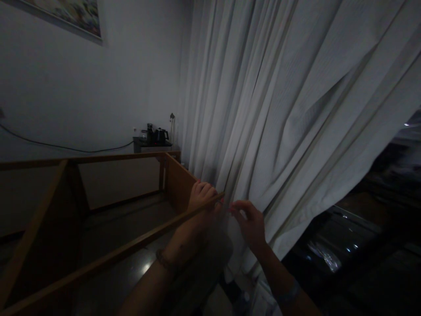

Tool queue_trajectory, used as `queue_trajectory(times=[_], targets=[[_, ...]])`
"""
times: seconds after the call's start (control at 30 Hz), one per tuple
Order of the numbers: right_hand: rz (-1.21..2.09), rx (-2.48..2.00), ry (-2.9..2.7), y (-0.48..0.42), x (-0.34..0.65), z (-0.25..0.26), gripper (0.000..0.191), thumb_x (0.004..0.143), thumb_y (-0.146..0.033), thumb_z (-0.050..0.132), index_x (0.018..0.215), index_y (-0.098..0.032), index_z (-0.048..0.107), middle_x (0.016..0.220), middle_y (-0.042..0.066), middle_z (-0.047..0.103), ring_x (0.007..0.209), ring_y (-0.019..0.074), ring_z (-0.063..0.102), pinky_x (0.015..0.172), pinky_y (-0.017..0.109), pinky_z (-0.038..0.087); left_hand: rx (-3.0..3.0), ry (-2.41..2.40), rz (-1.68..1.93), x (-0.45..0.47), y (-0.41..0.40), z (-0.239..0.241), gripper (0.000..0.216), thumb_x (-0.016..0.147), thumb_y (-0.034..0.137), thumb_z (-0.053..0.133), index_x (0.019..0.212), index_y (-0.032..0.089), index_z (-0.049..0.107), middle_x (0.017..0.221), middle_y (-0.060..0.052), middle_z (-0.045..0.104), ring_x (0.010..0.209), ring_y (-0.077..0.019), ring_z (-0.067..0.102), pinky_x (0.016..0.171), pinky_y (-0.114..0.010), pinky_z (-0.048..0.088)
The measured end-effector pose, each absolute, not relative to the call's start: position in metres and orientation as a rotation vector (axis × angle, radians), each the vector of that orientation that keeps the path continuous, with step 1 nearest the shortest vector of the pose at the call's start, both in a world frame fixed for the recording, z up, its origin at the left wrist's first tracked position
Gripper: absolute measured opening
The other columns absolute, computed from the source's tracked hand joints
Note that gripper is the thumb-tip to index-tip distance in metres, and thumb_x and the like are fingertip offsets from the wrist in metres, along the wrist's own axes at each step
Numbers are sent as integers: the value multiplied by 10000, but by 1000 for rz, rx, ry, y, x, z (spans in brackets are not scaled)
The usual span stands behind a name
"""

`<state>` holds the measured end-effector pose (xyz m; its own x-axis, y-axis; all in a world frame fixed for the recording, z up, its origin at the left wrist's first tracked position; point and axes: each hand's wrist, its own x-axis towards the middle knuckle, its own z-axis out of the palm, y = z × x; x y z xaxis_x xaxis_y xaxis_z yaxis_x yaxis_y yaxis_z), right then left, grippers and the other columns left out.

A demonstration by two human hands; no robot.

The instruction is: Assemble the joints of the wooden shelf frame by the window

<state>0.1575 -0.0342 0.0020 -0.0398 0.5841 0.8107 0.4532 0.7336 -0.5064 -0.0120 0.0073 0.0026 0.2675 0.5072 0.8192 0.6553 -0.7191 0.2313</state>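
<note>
- My left hand [203, 198] is clenched over the near right corner of the wooden frame [98, 262], fingers curled around the end of its near rail.
- That rail's long axis runs from the lower left up to the right and ends right under my left knuckles, so the frame lies to the left of both hands.
- My right hand [251, 223] hangs just right of the left one, apart from the wood. Its fingers are loosely bent and released, holding nothing that I can make out, with the fingertips at the folds of the white curtain [296, 109].
- The left hand is the one on the frame; the right is nearer the curtain, and only a narrow gap lies between the two hands.
- The curtain drapes down right behind that frame corner and crowds it, so cloth stands in the way there.
- Far left, a low side table [154, 144] against the wall carries a dark kettle [161, 135]; a cable [66, 147] runs along the wall.
- A framed picture [66, 15] hangs at the upper left. The right side is too dim to read.
</note>
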Motion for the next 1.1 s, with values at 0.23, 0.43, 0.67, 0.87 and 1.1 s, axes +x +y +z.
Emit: queue_trajectory(times=[0.23,0.43,0.67,0.87,1.1], targets=[[-626,-607,-1984,-31,181,6,311,903,-165,647,1200,-256,645,1005,61,725,906,182,676,772,310,567,-2326,-1055,-1455,-11,8,2,7,840,210,576,840,206,582,875,-26,595,955,-231,516,1060,-462,360],[-672,-727,-1960,-39,171,14,77,916,-240,645,867,-232,703,767,17,720,687,158,618,682,318,457,-2329,-1083,-1472,-10,9,2,42,843,211,579,805,216,562,868,-19,592,953,-226,511,1068,-462,351],[208,-1030,-1760,-57,142,14,410,969,-427,504,678,-206,689,652,-2,654,598,141,575,582,261,423,-2406,-1051,-1481,-11,5,2,53,859,206,547,831,227,586,863,-14,581,923,-219,501,1042,-458,361],[224,-1028,-1746,-54,146,11,321,942,-410,551,752,-207,712,704,2,663,650,149,587,595,252,445,-2388,-1059,-1466,-12,6,1,48,857,193,552,832,210,589,873,-20,588,936,-223,500,1057,-466,352],[-53,-806,-1846,-43,156,11,137,936,-281,598,1043,-248,677,856,17,680,723,150,615,666,269,525,-2370,-1058,-1467,-13,7,1,50,857,192,550,847,218,591,861,-11,577,956,-220,504,1085,-471,330]])
